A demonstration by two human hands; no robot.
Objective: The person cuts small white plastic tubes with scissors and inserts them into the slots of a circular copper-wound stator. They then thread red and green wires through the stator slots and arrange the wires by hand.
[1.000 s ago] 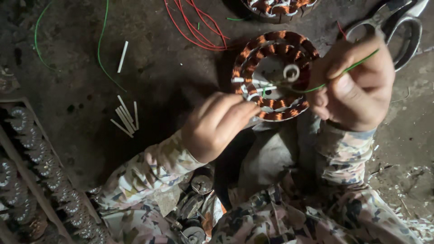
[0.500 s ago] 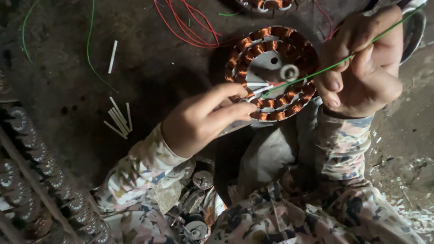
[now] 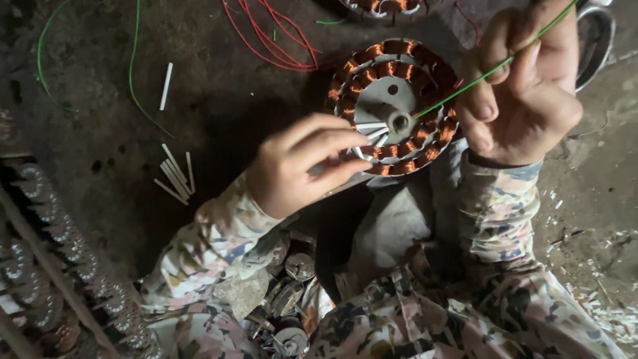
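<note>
We note the right hand [image 3: 525,100] has drawn the green wire [image 3: 465,86] taut, fingers pinched on it; the left hand [image 3: 299,169] now pinches white sleeves at the stator [image 3: 395,106].

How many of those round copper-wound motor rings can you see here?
2. One copper-wound ring sits between the left hand and the right hand. A second ring is cut off by the top edge. More may lie out of view.

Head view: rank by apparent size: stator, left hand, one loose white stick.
1. Stator
2. Left hand, somewhat smaller, though likely nearer the camera
3. White stick, smallest
</note>
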